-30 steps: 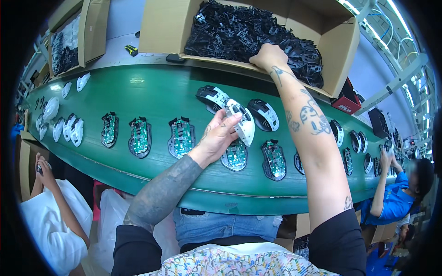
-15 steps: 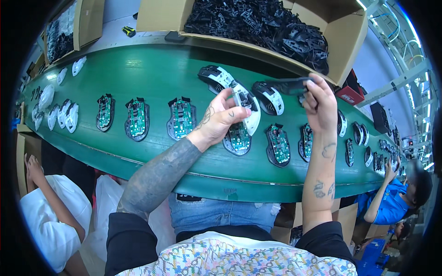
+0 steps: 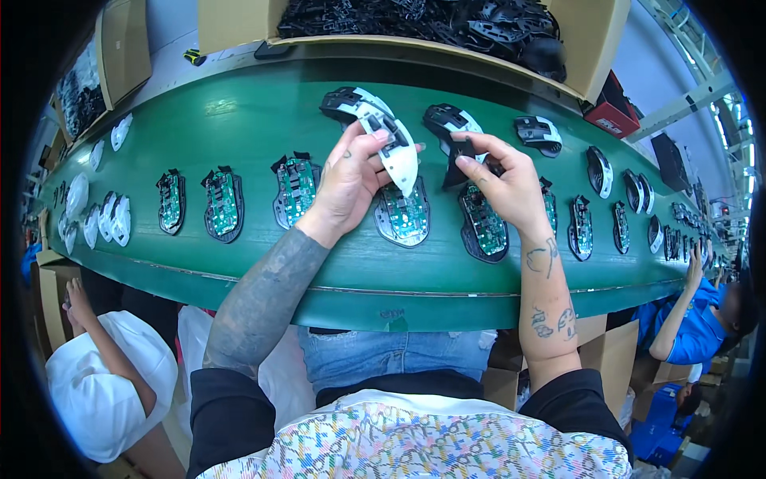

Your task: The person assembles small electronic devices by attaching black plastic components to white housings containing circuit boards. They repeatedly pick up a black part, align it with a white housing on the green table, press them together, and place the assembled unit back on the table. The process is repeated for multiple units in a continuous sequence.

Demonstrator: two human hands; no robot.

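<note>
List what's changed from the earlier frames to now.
The right hand was down in the cardboard box; it has come out with a black part and moved back toward the person and to the left, close to the left hand. Nothing visibly let go. Unchanged: the left hand still holds the white shell over the green belt.
</note>
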